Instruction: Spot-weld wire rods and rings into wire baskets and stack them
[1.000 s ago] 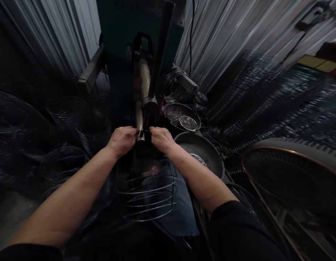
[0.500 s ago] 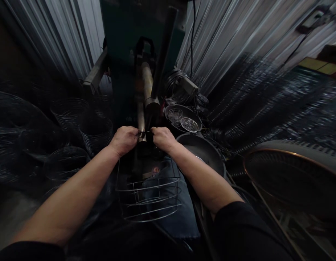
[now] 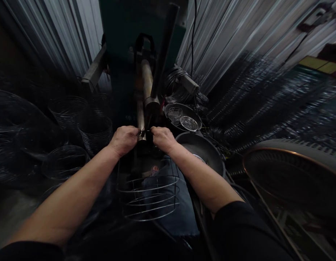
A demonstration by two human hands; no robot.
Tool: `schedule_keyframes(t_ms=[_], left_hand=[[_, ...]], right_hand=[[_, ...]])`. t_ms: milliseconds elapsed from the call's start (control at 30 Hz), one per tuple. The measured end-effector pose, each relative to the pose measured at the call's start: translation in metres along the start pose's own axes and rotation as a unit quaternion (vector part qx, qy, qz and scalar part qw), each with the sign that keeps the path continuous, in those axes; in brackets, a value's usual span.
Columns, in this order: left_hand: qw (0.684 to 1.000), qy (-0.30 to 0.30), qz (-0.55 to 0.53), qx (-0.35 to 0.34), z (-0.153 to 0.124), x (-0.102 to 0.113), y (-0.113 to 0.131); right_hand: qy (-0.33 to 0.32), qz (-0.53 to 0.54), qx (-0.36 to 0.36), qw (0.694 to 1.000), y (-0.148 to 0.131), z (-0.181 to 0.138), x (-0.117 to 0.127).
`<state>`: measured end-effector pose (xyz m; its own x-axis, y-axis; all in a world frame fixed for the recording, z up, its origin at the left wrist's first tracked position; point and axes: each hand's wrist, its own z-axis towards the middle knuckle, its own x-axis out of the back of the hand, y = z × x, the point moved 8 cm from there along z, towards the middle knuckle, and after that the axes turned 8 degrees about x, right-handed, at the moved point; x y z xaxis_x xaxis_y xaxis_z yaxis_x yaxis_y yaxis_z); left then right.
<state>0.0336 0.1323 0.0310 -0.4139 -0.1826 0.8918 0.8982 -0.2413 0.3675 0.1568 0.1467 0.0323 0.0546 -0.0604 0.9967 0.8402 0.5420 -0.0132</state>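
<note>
My left hand [image 3: 125,140] is closed, its fingertips pinching the far side of a wire basket [image 3: 149,220]. Opposite it, my right hand [image 3: 163,139] is closed too and grips the same side by thin wire. The basket hangs below both hands, over a jeans-covered leg [image 3: 179,210]. Between my hands, the tip of the lower metal arm [image 3: 141,117] of a dark green machine [image 3: 119,61] meets the wire; whether they touch I cannot tell. A thicker upper arm [image 3: 147,81] sits above it, with a dark bar slanting upward.
At the right stand a round pan [image 3: 208,150] and a smaller pan [image 3: 170,107] holding wire pieces and a round mesh disc [image 3: 189,123]. Stacked wire baskets [image 3: 94,134] crowd the left. A large copper-rimmed round object [image 3: 282,151] lies far right, before shiny stacked wirework [image 3: 266,98].
The view has shifted slightly. The basket's lower wires have tilted a little, while both hands keep their grip in nearly the same place beside the lower arm's tip.
</note>
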Motion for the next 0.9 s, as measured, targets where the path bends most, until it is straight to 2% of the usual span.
schedule_keyframes(t_ms=[233, 567, 900], left_hand=[[1.000, 0.000, -0.003, -0.001, 0.0008, 0.0012, 0.0008], [1.000, -0.005, -0.012, 0.003, 0.0014, -0.0005, -0.0005], [0.999, -0.008, -0.031, 0.017, 0.0019, 0.0011, 0.0007]], right_hand=[[-0.002, 0.020, 0.014, 1.000, 0.0018, 0.0016, 0.0010], [-0.012, 0.026, -0.001, 1.000, 0.0025, 0.0004, 0.0010], [0.002, 0.016, 0.003, 1.000, 0.0024, -0.0004, 0.0017]])
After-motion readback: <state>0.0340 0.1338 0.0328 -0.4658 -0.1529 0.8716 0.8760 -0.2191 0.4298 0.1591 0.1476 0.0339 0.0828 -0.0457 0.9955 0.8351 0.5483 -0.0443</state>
